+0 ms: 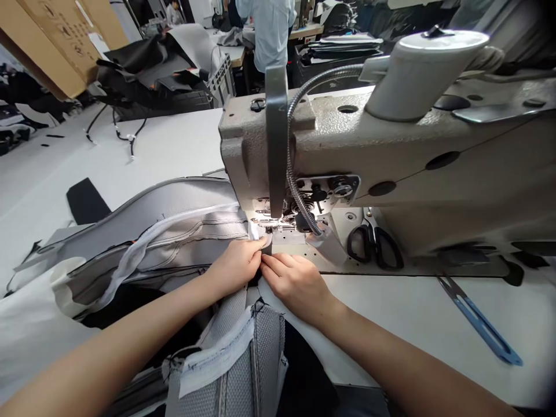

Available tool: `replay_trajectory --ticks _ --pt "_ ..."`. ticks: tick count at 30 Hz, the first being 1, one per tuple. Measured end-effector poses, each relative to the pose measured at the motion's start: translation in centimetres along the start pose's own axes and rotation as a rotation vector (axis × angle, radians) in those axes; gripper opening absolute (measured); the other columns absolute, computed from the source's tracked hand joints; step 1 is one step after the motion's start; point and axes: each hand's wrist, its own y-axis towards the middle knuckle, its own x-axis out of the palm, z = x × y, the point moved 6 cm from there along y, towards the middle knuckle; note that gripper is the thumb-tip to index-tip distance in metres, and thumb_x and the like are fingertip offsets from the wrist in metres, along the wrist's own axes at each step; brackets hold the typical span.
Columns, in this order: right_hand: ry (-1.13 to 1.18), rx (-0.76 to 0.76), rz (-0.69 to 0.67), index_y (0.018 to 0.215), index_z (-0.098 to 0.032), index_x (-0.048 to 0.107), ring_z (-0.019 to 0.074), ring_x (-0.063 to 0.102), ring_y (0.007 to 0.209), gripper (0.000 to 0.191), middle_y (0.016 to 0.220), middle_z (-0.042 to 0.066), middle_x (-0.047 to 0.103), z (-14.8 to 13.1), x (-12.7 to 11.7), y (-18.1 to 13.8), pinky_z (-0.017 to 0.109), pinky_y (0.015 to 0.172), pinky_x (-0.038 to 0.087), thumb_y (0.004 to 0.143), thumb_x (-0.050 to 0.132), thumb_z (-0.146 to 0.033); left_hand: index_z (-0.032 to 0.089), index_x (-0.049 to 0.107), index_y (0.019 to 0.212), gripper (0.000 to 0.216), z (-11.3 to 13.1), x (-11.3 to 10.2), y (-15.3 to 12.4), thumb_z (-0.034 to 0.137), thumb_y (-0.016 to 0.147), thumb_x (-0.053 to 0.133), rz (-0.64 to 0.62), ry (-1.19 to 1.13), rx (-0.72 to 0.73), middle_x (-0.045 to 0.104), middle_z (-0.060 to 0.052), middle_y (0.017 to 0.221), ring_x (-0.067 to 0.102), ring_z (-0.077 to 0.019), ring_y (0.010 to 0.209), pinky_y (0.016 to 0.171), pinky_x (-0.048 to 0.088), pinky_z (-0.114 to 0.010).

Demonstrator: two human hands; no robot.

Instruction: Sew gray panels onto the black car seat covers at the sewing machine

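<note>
Both my hands meet at the needle area of a sewing machine (330, 150). My left hand (237, 263) is closed on the grey fabric piece (186, 234), its thumb and fingers pinching the edge just before the presser foot (268, 227). My right hand (295, 281) has its fingers bent together at a dark strip of the same work, almost touching the left. The fabric has dark seams and a white strip along it. It spreads left over the table and down towards my lap, where a part with white tape (217, 362) hangs. My fingertips partly hide the stitched edge.
Black-handled scissors (376, 246) lie on the machine bed. Blue tweezers (482, 324) rest on the white table to the right. A dark fabric scrap (87, 201) lies at the left. Behind are a cardboard box (65, 46), a crate (222, 81) and a person in light blue (270, 35).
</note>
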Motion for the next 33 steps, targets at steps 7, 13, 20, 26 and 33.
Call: replay_trajectory --ticks 7,13,20,26,33 --pt "0.0 -0.017 0.048 0.075 -0.012 0.064 0.0175 0.056 0.073 0.023 0.083 0.008 0.066 0.2 -0.1 0.2 0.031 0.06 0.037 0.087 0.047 -0.003 0.016 0.069 0.107 0.038 -1.0 -1.0 0.1 0.026 0.081 0.043 -0.073 -0.429 -0.125 0.071 -0.003 0.102 0.063 -0.0235 0.094 0.087 0.05 -0.035" --pt "-0.006 -0.013 0.057 0.072 -0.013 0.062 0.0169 0.056 0.072 0.024 0.082 0.009 0.066 0.2 0.0 0.0 0.029 0.06 0.037 0.087 0.046 -0.003 0.014 0.069 0.101 0.034 -1.9 -1.0 0.3 0.03 0.081 0.046 -0.14 -0.575 -0.228 0.07 -0.001 0.087 0.063 -0.0206 0.082 0.074 0.05 -0.03" --pt "-0.035 -0.022 0.073 0.072 -0.013 0.061 0.0157 0.052 0.066 0.027 0.075 0.007 0.064 0.4 -0.3 0.2 0.029 0.06 0.036 0.089 0.043 -0.003 0.016 0.07 0.09 0.033 0.6 -0.6 0.8 0.017 0.084 0.037 -0.085 -0.065 -0.057 0.071 -0.006 0.091 0.063 -0.0229 0.094 0.091 0.047 -0.037" --pt "-0.022 -0.041 0.073 0.072 -0.013 0.063 0.0157 0.053 0.067 0.032 0.073 0.006 0.063 0.7 -0.5 0.4 0.028 0.063 0.039 0.091 0.039 -0.004 0.015 0.066 0.095 0.033 1.2 0.2 1.0 0.011 0.085 0.035 -0.112 0.1 -0.001 0.07 -0.009 0.093 0.064 -0.0228 0.093 0.087 0.049 -0.035" --pt "-0.03 0.015 0.024 0.1 -0.008 0.065 0.0175 0.058 0.093 0.025 0.101 0.009 0.067 1.8 0.3 -0.1 0.027 0.075 0.044 0.09 0.043 -0.005 0.014 0.064 0.097 0.032 1.3 -0.1 2.1 0.01 0.088 0.034 -0.075 0.142 0.026 0.069 -0.01 0.095 0.062 -0.0235 0.098 0.092 0.046 -0.037"
